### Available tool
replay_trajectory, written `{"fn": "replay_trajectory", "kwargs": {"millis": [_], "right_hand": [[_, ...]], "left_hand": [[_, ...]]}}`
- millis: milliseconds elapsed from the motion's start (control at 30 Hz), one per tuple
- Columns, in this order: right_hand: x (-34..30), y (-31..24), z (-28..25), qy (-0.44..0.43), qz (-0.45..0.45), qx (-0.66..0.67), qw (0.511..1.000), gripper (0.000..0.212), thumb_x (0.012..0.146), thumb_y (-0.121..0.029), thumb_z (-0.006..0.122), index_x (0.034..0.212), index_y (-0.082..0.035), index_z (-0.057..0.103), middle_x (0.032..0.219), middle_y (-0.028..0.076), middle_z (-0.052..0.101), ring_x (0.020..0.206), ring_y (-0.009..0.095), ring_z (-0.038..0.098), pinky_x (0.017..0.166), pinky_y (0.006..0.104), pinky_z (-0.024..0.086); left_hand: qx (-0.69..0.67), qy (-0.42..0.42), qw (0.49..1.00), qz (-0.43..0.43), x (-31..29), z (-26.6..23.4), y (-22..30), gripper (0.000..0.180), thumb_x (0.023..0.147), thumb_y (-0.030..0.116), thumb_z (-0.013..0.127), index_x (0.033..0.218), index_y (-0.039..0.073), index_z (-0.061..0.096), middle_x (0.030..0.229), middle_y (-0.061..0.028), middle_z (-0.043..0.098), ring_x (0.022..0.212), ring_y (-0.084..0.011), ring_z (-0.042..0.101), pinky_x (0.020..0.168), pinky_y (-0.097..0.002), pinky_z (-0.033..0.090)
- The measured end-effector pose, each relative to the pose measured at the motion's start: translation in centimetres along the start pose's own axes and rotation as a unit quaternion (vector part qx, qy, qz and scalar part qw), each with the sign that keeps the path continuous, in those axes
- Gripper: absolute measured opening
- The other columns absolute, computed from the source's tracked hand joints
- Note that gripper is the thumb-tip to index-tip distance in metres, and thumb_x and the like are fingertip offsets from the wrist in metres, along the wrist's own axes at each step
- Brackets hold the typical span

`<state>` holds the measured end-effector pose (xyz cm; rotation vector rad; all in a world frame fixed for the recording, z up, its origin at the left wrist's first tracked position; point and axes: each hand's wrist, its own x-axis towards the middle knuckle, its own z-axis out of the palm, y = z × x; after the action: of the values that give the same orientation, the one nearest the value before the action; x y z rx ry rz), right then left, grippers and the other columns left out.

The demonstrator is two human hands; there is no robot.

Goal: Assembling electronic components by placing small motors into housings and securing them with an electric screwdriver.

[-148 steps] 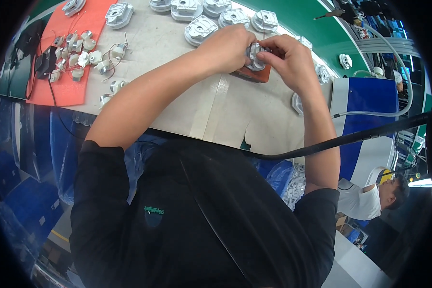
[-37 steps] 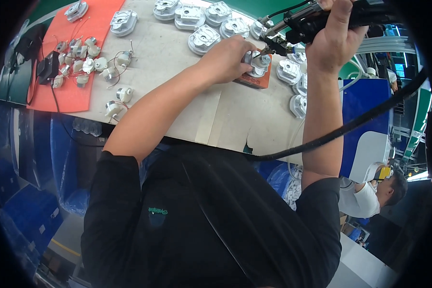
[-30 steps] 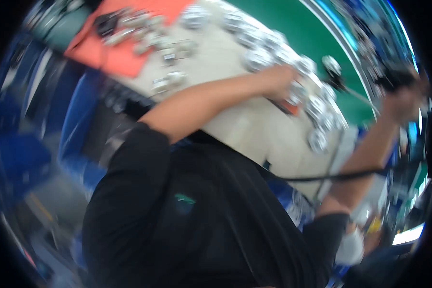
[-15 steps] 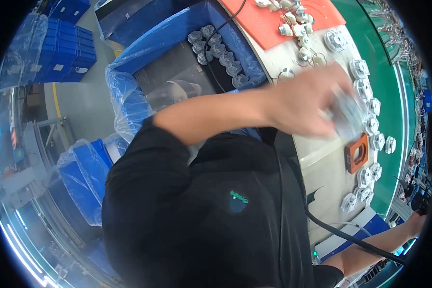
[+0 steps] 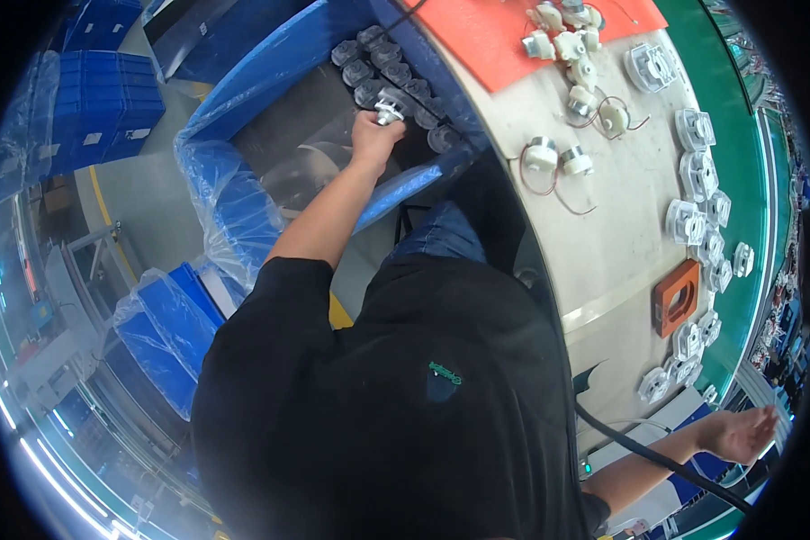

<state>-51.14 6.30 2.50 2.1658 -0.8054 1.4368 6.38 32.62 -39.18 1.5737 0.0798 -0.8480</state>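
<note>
My left hand [image 5: 375, 144] reaches into a blue bin [image 5: 270, 67] with a plastic liner. Its fingers close on a clear plastic housing [image 5: 390, 108] with a whitish part in it. Right beside that piece, similar clear housings [image 5: 387, 56] stand in rows on the bin's dark bottom. Far off at the lower right, my right hand [image 5: 742, 436] is held near the table's end, fingers loosely apart and nothing seen in them. A black cable [image 5: 666, 461] crosses in front of that forearm.
Small white motors [image 5: 569, 45] with wires lie on and beside an orange mat [image 5: 477, 40]. Several clear housings [image 5: 697, 171] line the table's far side, around a brown-orange fixture block [image 5: 676, 298]. Blue crates [image 5: 108, 103] are stacked on the floor at left.
My left hand has swung from above the table leftward into the blue bin, carrying the clear housing. The right hand has come further into view at the lower right.
</note>
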Motion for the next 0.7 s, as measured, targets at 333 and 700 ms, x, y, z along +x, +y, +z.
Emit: {"fn": "replay_trajectory", "kwargs": {"millis": [333,700], "right_hand": [[-4.1,0.1,-0.8,-0.091,0.162,-0.014,0.983,0.025,0.101,-0.003,0.059,0.121,0.011,0.059,0.117,0.024,0.069,0.101,0.032,0.072,0.09,0.0377,0.059],[-8.7,1.7,0.8,-0.069,0.222,0.066,0.97,0.026,0.1,-0.004,0.062,0.122,0.009,0.06,0.112,0.018,0.07,0.097,0.025,0.071,0.091,0.0306,0.057]], "left_hand": [[-0.163,-0.165,0.967,0.104,-6.4,-4.1,3.2,0.044,0.087,-0.003,0.064,0.127,0.001,0.046,0.12,-0.0182,0.061,0.102,-0.0311,0.07,0.094,-0.0537,0.058],[-0.153,0.038,0.985,-0.072,-2.0,-11.7,-3.3,0.036,0.088,0.007,0.069,0.119,-0.005,0.054,0.109,-0.0167,0.065,0.096,-0.0293,0.069,0.089,-0.0461,0.062]]}}
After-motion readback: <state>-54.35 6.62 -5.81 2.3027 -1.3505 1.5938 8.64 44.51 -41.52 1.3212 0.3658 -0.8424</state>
